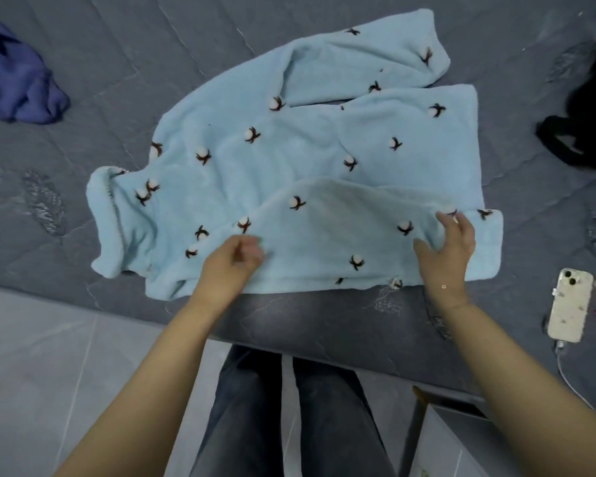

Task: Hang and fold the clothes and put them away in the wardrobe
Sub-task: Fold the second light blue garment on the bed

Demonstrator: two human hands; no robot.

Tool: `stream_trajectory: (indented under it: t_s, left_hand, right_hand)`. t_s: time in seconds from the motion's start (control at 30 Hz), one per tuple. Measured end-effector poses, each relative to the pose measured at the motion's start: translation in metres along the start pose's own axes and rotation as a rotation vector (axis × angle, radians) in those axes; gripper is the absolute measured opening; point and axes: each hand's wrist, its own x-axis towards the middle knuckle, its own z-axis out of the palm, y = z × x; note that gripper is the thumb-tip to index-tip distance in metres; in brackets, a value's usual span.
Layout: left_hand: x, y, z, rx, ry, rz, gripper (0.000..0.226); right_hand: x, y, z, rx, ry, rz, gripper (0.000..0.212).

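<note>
Light-blue fleece top (289,160): spread flat on bed (117,63), near front edge. Left hand (233,261) pinches folded-over sleeve (341,228); right hand (449,249) grips its cuff end.

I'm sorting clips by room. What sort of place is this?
Probably a bedroom: a light blue fleece top lies spread on a grey quilted mattress, a phone charges on it, and more clothes lie nearby.
</note>
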Motion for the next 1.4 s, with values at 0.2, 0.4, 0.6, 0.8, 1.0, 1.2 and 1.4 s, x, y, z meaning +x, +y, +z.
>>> stream_trajectory:
  t_s: [0.2,0.4,0.6,0.8,1.0,1.2,1.4]
  left_hand:
    - [0.067,-0.011,0.001,0.58,0.088,0.01,0.052]
    - [0.061,-0.031,-0.008,0.309,0.051,0.104,0.023]
    - [0.07,-0.023,-0.031,0.255,0.237,0.232,0.025]
    - [0.071,-0.016,0.011,0.639,0.342,0.284,0.071]
    - [0.056,-0.036,0.043,0.988,0.043,0.458,0.092]
    - [0.061,-0.036,0.026,0.896,0.033,0.661,0.05]
    - [0.054,-0.019,0.014,0.723,-0.11,0.721,0.044]
  right_hand:
    - [0.099,0.014,-0.033,-0.548,-0.445,-0.115,0.086]
    - [0.122,0.016,-0.026,-0.631,-0.746,-0.081,0.074]
    - [0.147,-0.018,-0.024,-0.508,-0.462,-0.274,0.055]
    - [0.116,-0.023,0.004,-0.194,-0.1,-0.049,0.108]
    - [0.078,0.001,0.021,-0.174,-0.03,-0.004,0.054]
    - [0.074,0.001,-0.023,0.268,0.077,-0.14,0.017]
    - [0.06,0.035,-0.033,0.112,-0.023,-0.017,0.033]
